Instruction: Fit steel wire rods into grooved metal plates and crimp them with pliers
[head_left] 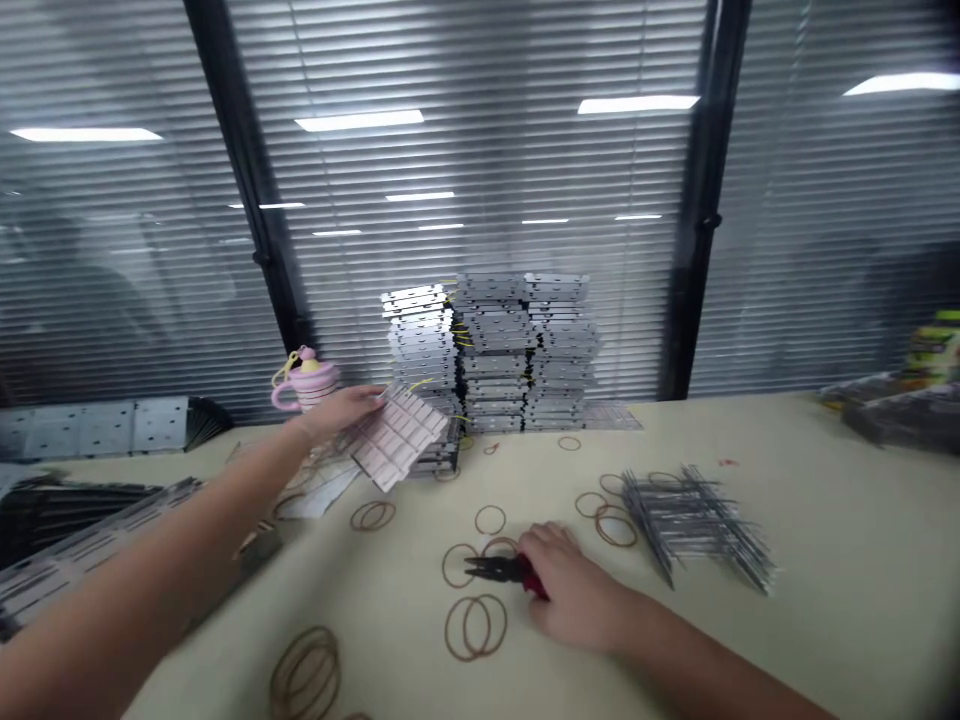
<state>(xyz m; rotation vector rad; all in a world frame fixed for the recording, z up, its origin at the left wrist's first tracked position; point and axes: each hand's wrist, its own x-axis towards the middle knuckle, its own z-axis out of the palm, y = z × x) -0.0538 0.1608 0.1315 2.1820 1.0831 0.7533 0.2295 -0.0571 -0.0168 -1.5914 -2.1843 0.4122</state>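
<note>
My left hand [341, 408] reaches far out to the left and grips a pale pink gridded panel [397, 437], lifted at a tilt above a low pile of similar panels. My right hand [574, 590] rests on the beige table [825, 560] near the middle, closed around the red handles of a pair of pliers [499, 570]. The black jaws of the pliers point left and lie over a rubber band.
Tall stacks of metal panels [495, 350] stand at the back by the blinds. Several rubber bands [474, 626] lie scattered about. A fanned heap of thin metal strips [697, 520] lies right of my right hand. A pink bottle [309, 382] stands behind my left hand. Grey trays [82, 550] lie at far left.
</note>
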